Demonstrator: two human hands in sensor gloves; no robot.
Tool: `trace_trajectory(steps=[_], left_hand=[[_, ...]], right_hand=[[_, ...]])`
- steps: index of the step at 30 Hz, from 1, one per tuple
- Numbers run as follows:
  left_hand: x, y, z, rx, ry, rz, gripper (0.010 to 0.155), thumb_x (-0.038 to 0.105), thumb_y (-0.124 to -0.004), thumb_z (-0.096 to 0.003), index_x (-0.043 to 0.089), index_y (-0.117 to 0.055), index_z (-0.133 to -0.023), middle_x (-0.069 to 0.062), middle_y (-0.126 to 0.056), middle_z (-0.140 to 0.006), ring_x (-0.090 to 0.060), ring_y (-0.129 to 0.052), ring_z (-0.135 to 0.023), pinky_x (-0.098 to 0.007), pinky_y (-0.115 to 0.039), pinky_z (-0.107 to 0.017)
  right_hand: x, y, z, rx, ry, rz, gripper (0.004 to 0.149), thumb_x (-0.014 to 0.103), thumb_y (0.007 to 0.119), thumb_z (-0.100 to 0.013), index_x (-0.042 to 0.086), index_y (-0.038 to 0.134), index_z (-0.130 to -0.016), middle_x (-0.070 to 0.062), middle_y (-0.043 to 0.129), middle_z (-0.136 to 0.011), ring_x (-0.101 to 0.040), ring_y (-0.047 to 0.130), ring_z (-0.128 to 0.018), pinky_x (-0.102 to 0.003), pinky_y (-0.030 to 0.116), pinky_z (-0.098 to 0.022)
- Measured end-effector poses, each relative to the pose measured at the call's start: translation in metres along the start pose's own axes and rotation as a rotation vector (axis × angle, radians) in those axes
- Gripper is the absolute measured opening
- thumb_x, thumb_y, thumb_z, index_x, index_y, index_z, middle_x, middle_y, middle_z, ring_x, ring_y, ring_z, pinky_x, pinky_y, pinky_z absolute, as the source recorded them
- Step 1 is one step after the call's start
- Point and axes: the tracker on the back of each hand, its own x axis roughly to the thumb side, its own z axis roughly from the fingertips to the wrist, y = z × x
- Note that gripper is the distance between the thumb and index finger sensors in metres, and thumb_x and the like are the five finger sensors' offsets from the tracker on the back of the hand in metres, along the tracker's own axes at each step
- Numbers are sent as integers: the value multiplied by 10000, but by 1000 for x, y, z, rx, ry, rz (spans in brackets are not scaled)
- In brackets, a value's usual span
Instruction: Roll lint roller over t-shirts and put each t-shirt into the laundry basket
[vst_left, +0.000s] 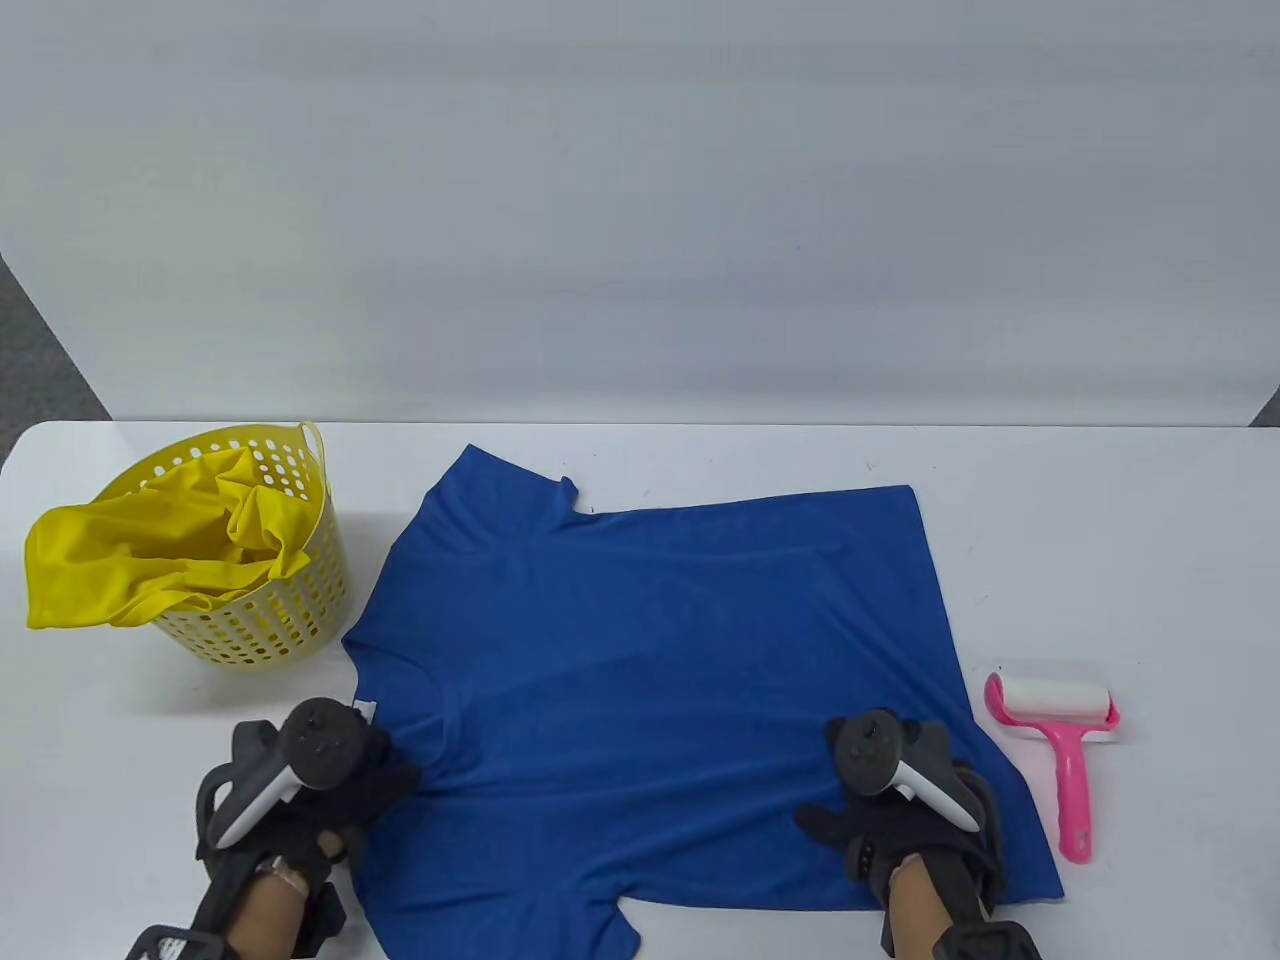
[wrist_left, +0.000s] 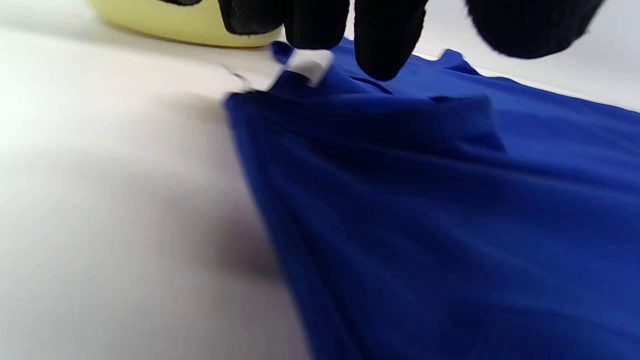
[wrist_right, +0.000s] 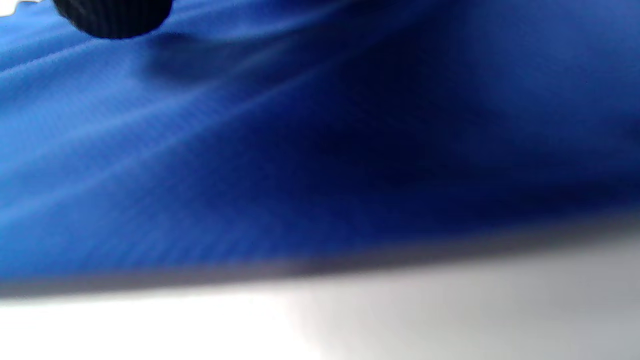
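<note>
A blue t-shirt (vst_left: 660, 640) lies spread flat on the white table (vst_left: 1150, 520), its collar end to the left. My left hand (vst_left: 380, 775) rests its fingertips (wrist_left: 385, 50) on the cloth by the collar, next to a white label (wrist_left: 305, 65); the thumb is spread away and nothing is pinched. My right hand (vst_left: 850, 830) lies on the shirt's lower right part with the thumb splayed out. One fingertip (wrist_right: 112, 17) shows over the blue cloth (wrist_right: 300, 150) in the right wrist view. A pink lint roller (vst_left: 1065, 760) lies on the table right of the shirt, untouched.
A yellow perforated laundry basket (vst_left: 300, 600) stands at the left, close to the collar, its base (wrist_left: 175, 25) visible in the left wrist view. A yellow t-shirt (vst_left: 120, 570) sits in it and hangs over its left rim. A plain grey wall runs behind the table.
</note>
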Motion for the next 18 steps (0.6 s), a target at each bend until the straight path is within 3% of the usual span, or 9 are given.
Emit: trace_trajectory(steps=[2,4,5,6,9,11,15,16,18], left_hand=[[15,-12,-5,-1,37,-259,728,704,-666,-418,364,-563,-1052,-87,-420,-1230,-447,-400,-1156,-677,-394,-797],[20,-24,-11,-33,96,-435,681,677,-600,-445,397,-519,-1060,-57,-434,-1236,-443,-392,-1166,-679,-394,-801],[18,-27,-14,-28,133,-452,670,660,-532,-453,413,-437,-1068,-46,-444,-1229,-426,-428,-1161,-665,-417,-802],[15,-28,-16,-20,146,-424,645,616,-527,-485,400,-417,-1082,-53,-463,-1224,-429,-436,-1156,-664,-418,-800],[8,-24,-15,13,196,-401,606,529,-584,-529,386,-419,-1095,-58,-446,-1220,-429,-440,-1147,-655,-422,-800],[12,-20,-7,89,80,-349,671,490,-664,-542,369,-324,-1107,-54,-363,-1228,-413,-418,-1154,-650,-422,-802],[45,-11,13,186,-233,-151,651,495,-710,-542,363,-388,-1092,-34,-476,-1194,-372,-521,-1127,-626,-458,-799],[52,-13,14,157,-293,-154,686,554,-720,-515,371,-397,-1092,-18,-490,-1195,-362,-525,-1133,-627,-454,-802],[73,-29,13,-36,-341,-290,880,716,-727,-377,380,-380,-1112,-55,-432,-1236,-430,-397,-1168,-675,-383,-807]], right_hand=[[1,4,-3,-37,-5,3,850,626,602,-409,265,75,-970,-194,-31,-1037,-543,25,-923,-801,147,-557],[-1,10,-6,80,46,17,872,635,615,-403,263,60,-963,-201,-35,-1031,-554,27,-919,-809,149,-553],[-4,14,-8,206,75,24,882,658,575,-398,264,20,-959,-200,-70,-1021,-548,-25,-903,-807,137,-557],[-5,15,-8,236,72,9,890,668,561,-393,279,-25,-937,-178,-141,-988,-529,-96,-873,-803,102,-544],[-8,10,-7,107,9,-5,879,631,631,-396,265,75,-970,-189,-46,-1032,-528,-1,-921,-798,117,-561],[-8,7,-5,72,20,21,865,622,615,-411,261,64,-972,-194,-53,-1032,-536,-10,-918,-798,112,-558],[3,4,-4,-25,-38,-43,839,597,621,-423,244,106,-983,-213,6,-1045,-547,48,-925,-796,154,-559],[7,5,-5,-7,-41,-47,842,598,623,-424,246,98,-981,-212,-1,-1044,-546,38,-925,-797,146,-559],[15,12,-8,86,-34,22,865,611,632,-419,252,75,-974,-209,-22,-1038,-548,23,-920,-800,139,-558]])
